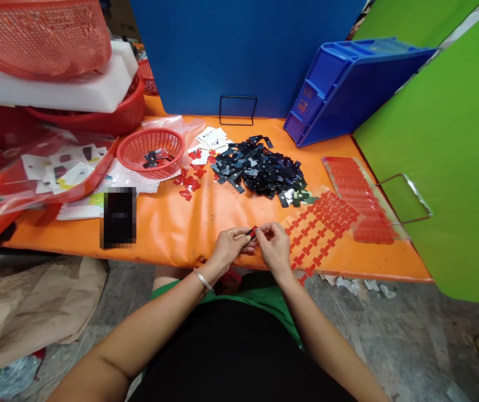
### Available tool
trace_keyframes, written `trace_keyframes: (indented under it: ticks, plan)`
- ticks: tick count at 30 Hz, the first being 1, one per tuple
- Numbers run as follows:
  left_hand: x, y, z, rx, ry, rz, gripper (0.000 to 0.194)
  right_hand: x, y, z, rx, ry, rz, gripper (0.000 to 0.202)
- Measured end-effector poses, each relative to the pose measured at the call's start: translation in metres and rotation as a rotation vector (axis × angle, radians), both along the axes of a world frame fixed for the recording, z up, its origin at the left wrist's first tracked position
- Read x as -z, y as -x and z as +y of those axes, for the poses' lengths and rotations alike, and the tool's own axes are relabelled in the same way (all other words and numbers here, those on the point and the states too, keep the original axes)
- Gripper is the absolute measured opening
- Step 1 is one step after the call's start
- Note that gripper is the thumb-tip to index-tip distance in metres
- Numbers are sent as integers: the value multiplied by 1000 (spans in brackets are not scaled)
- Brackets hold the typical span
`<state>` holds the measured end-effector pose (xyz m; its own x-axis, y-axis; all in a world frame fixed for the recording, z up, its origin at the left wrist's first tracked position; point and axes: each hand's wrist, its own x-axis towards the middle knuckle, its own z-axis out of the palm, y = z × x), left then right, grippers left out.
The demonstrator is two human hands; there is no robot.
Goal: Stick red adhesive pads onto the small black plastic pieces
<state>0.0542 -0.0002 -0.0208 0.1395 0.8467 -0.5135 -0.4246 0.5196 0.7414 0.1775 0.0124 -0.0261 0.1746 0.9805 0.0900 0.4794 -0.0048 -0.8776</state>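
Observation:
Near the table's front edge, my left hand (pixel 230 247) pinches a small black piece with red on it (pixel 252 234). Closed at the same piece from the right is my right hand (pixel 276 248), its thumb and fingertips on the red part. Beyond both hands lies a heap of small black pieces (pixel 264 170). A clear sheet with rows of red cross-shaped stickers (pixel 323 223) is spread just right of my right hand. Loose red bits (pixel 189 181) are scattered left of the heap.
A red basket (pixel 151 151) holding a few black pieces stands at the left, behind a blurred dark object (pixel 119 218). Blue bin (pixel 348 89) and stacked red sheets (pixel 363 201) are at the right. Blue and green panels border the orange table (pixel 151 223).

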Motion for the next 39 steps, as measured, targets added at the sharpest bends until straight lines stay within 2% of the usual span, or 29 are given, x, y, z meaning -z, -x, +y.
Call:
trace_keyframes:
  ticks: [8,12,17,23,26,29,32,36,39]
  plan:
    - [-2,4,-1,9,-9,-44,21,-4,1,-1,16,36,-39,18]
    - [-2,6,-2,11,-13,-59,22,-6,-5,1,101,74,6,53]
    - [-2,8,-1,24,11,-68,23,-5,-5,2,-154,248,372,28]
    - [1,7,-3,72,-4,-91,24,-3,-4,4,-115,367,495,31]
    - [-3,15,2,71,-16,-72,22,-5,-6,6,-100,382,516,36]
    - [-18,43,23,-42,-81,-19,21,-8,-13,6,-79,320,513,38]
    - [-40,91,57,-250,-239,99,24,-7,-20,3,-81,272,455,36]
    - [-61,164,105,-539,-410,370,32,-1,-24,-4,-105,213,377,33]
    - [-66,202,123,-632,-428,644,36,2,-21,-8,-123,155,312,32]
